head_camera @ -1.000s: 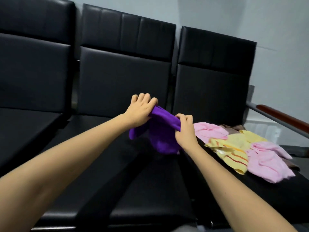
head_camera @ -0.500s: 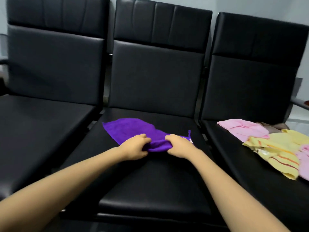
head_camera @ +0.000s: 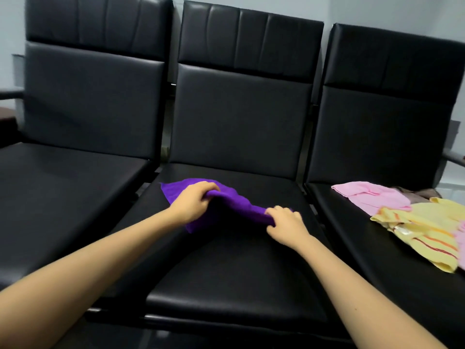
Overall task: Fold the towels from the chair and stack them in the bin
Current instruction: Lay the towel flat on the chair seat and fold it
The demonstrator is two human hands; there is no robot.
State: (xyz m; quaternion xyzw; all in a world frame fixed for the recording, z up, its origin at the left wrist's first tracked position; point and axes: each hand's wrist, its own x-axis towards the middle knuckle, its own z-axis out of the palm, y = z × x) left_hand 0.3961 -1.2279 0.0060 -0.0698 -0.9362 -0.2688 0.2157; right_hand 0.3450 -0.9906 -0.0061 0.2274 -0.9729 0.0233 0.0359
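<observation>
- Nearest, we see two bare forearms reaching in from the lower edge, one from each side.
- We count three black chairs in a row. They are padded, smooth and leather-like, each with a flat seat and a tall panelled back. The middle chair (head_camera: 239, 273) carries the work.
- The left hand (head_camera: 193, 206) has its fingers curled round a raised fold of the one purple towel (head_camera: 236, 201), holding it slightly off the seat.
- The right hand (head_camera: 285, 222) pinches the towel's right end, its fingers bent tight on the cloth.
- The purple towel is soft, fuzzy cloth, bunched into a ridge between the two hands. Its far left corner lies flat on the middle seat.
- On the right chair (head_camera: 352, 235) lies a loose heap. We count one pink towel (head_camera: 372, 197) and one yellow towel (head_camera: 422, 233) with orange stripes overlapping it. A second pink piece (head_camera: 462, 238) is cut off by the right edge, and a brownish cloth (head_camera: 412, 192) lies behind them.
- Farthest, we see a pale, plain wall (head_camera: 377, 11).
</observation>
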